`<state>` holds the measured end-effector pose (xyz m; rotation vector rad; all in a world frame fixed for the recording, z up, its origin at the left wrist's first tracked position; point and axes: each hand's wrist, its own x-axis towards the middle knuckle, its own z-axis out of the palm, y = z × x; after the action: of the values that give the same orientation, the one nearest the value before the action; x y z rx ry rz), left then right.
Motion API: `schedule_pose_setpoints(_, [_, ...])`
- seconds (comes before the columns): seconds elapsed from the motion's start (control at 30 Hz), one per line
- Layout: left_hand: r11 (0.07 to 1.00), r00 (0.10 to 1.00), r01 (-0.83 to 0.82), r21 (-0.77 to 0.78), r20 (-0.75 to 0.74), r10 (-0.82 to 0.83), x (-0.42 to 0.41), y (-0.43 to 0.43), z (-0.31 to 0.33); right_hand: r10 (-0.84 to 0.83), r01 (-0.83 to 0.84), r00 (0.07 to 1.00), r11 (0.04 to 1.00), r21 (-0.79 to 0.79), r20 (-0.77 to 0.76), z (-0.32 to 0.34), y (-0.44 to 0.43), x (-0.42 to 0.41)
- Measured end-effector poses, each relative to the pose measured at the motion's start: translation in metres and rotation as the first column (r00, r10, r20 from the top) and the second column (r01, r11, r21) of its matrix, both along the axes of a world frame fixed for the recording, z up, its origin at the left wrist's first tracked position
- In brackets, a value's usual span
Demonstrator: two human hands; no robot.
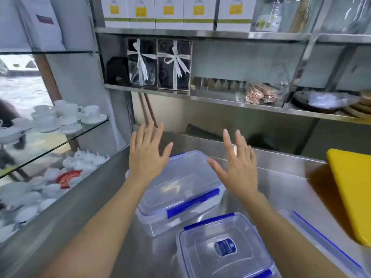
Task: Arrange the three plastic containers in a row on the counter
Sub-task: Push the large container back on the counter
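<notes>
Head view: left hand (147, 155) and right hand (239, 167) are hovering released over the middle container (178, 187); next, I judge, gripping its sides.

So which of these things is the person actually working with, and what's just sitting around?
In use: far container, near container, right-edge container, left hand, right hand.

Lying about: yellow board, white cups, ribboned boxes.
</notes>
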<state>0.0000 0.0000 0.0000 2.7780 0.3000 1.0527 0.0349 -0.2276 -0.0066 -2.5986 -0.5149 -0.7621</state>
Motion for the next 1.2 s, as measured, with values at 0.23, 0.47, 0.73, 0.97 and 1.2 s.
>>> schedule_pose_setpoints(0.23, [0.996, 0.968, -0.08, -0.027, -0.24, 0.071, -0.016, 0.03, -0.062, 0.077, -0.094, 0.974, 0.993, -0.072, -0.211, -0.058, 0.019, -0.014])
schedule_pose_setpoints(0.47, [0.978, 0.857, -0.159, -0.134, -0.511, 0.069, -0.021, 0.047, -0.094, 0.0, -0.045, 0.881, 0.995, -0.084, -0.473, -0.092, 0.027, -0.015])
schedule_pose_setpoints(0.73, [0.798, 0.905, -0.17, -0.578, -0.412, -0.106, -0.022, 0.044, -0.106, 0.069, 0.21, 0.576, 0.95, 0.229, -0.815, -0.102, 0.044, -0.013])
schedule_pose_setpoints(0.97, [0.67, 0.954, -0.246, -0.701, -0.297, 0.04, -0.029, 0.002, -0.11, 0.149, 0.178, 0.575, 0.937, 0.301, -0.804, -0.089, 0.052, 0.013])
schedule_pose_setpoints(1.2, [0.778, 0.807, -0.267, -0.569, -0.573, -0.142, -0.042, -0.081, -0.103, 0.005, 0.178, 0.602, 0.974, 0.141, -0.799, -0.088, 0.052, 0.069])
